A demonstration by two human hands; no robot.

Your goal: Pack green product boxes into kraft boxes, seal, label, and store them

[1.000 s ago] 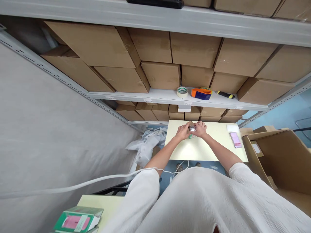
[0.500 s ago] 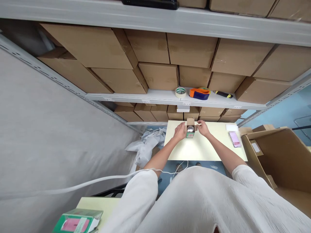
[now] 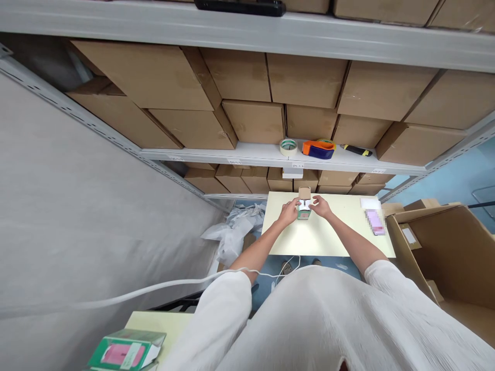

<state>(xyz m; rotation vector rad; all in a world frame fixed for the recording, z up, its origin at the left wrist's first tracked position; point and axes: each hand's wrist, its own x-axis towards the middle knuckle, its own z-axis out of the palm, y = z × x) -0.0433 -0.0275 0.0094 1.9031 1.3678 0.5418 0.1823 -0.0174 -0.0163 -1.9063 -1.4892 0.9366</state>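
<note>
A small green carton [image 3: 303, 216] stands upright on the pale yellow table, its brown lid flap [image 3: 304, 193] raised at the back. White side flaps [image 3: 304, 204] now lie across its opening and cover what is inside. My left hand [image 3: 288, 212] grips the carton's left side, with thumb and fingers at the flap. On the other side, my right hand [image 3: 320, 206] has its fingertips closed at the right flap and the carton's upper edge.
Cardboard boxes [image 3: 305, 77] fill the shelves ahead. Masking tape [image 3: 288, 147], an orange-and-blue tape dispenser [image 3: 318, 149] and a utility knife [image 3: 356, 150] lie on a shelf. A phone-like pink item [image 3: 375, 221] rests at right, beside a large open carton [image 3: 444, 247]. A white cable [image 3: 170, 283] crosses at left.
The carton's side flaps have folded inward over the shiny round object that showed inside. My right hand has moved slightly left, against the carton.
</note>
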